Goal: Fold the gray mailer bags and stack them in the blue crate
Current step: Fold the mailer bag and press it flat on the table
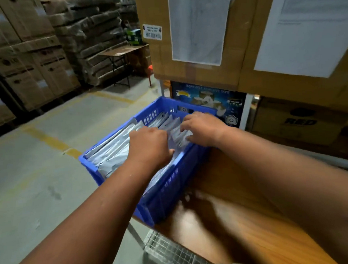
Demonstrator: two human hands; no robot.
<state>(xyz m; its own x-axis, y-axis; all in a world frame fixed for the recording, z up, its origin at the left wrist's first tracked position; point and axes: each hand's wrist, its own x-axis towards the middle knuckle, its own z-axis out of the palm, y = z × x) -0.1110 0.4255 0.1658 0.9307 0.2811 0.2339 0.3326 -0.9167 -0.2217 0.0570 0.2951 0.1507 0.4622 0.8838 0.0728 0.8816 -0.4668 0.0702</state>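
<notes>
Mailer bags (116,149) are already packed in rows inside the blue crate (169,186), standing on edge and filling most of it from the near-left end up to the far end. The crate sits on the left edge of a wooden table (238,220), so you're clearly in the stacking part, not the folding part.

Your left hand (149,146) is down in the middle of the crate with its fingers tucked into the bags, looks like it's pressing the rows over to the left. Your right hand (202,129) is at the far right side of the crate with curled fingers on a folded bag (179,134); it's a bit blurry there, so I'd only say it's probably pinching that one into the gap, not 100% sure.

Next move, I'd guess: seat that bag fully down between the rows, keep the left hand holding the pack so nothing flops back, then let go and grab another one to fold. No loose unfolded bags are visible on the table from here.

Around that: cardboard boxes (203,35) with white sheets stuck on them just beyond the crate, and more stacked cartons (28,60) far left across the concrete floor (37,174).
</notes>
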